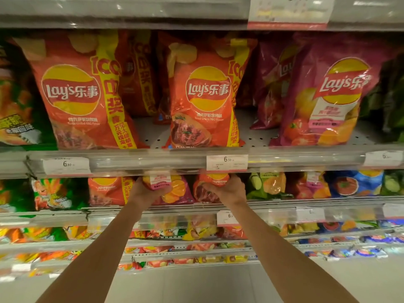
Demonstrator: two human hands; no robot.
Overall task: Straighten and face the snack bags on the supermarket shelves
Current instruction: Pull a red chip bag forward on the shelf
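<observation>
Two bare forearms, no sleeves, hands (188, 190) without gloves or rings

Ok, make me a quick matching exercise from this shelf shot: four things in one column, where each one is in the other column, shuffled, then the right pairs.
Things:
1. left hand
2. right hand
3. purple Lay's bag
4. 6.50 price tag

Places:
A. upper shelf, right of the two red BBQ bags
B. on the shelf rail above the hands
C. gripping a red bag on the shelf below
D. gripping a purple-pink bag on the shelf below

Pairs: 1-D, 2-C, 3-A, 4-B
</observation>
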